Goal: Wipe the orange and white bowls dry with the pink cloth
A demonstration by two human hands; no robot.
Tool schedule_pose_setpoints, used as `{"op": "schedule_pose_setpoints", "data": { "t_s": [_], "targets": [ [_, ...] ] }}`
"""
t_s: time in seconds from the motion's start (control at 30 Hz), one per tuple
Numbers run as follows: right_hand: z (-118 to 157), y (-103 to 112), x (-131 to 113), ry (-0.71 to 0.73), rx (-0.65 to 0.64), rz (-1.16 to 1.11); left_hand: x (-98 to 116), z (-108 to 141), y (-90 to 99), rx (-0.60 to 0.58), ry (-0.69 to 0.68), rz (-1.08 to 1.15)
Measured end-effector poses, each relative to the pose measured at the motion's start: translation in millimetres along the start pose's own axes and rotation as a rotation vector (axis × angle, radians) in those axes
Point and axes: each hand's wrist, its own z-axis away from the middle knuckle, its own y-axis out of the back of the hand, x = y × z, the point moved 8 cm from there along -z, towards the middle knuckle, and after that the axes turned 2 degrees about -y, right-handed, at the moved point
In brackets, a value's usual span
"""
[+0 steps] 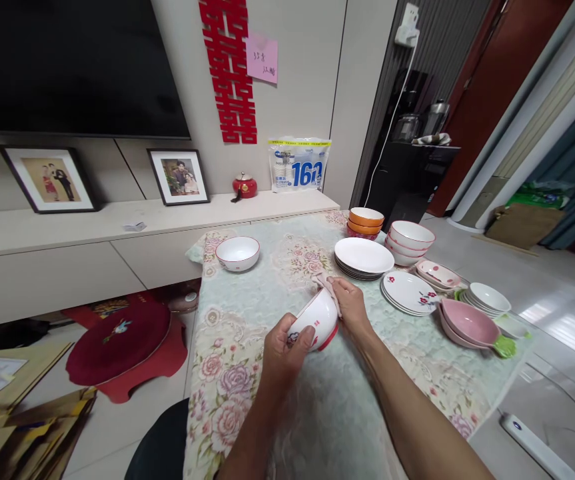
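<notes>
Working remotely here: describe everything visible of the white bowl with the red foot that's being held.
The round white bowl with the red foot looks like glossy ceramic, with a thin rim, a small red mark and a dark floral pattern partly under the thumb. It is tilted, its foot toward the lower right; its inside is hidden. The left hand grips it; the right hand holds a pale pinkish cloth against its edge.

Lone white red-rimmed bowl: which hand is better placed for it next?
Probably left: the left hand is nearer the lone bowl, though gripping a white floral bowl; the right hand, with a pink cloth, sits farther.
</notes>
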Motion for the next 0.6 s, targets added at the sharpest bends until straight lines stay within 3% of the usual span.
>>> {"op": "schedule_pose_setpoints", "data": {
  "t_s": [0.07, 0.13, 0.27, 0.4, 0.5, 0.6],
  "targets": [
    [-3.5, 4.2, 19.7, -0.154, 0.038, -0.06, -2.1, 1.5, -2.2, -0.003, 0.007, 0.019],
    [-0.8, 7.4, 15.4, -0.103, 0.093, -0.015, -2.9, 2.0, -3.0, 0.007, 0.015, 0.036],
    [27.2, -3.9, -42.4, 0.387, 0.12, 0.201, 1.3, -0.2, -1.0, 0.028, 0.017, 0.061],
    [71.3, -35.1, -88.1, 0.831, -0.011, 0.365, 10.5, -3.8, 1.2, 0.029, -0.015, 0.09],
    [87.8, -51.9, -96.3, 0.972, -0.13, 0.438, 13.8, -4.3, 3.9, 0.055, -0.028, 0.125],
    [83.4, -48.6, -94.4, 0.975, -0.121, 0.422, 12.7, -2.7, 1.5, 0.026, -0.01, 0.121]
  ]
}}
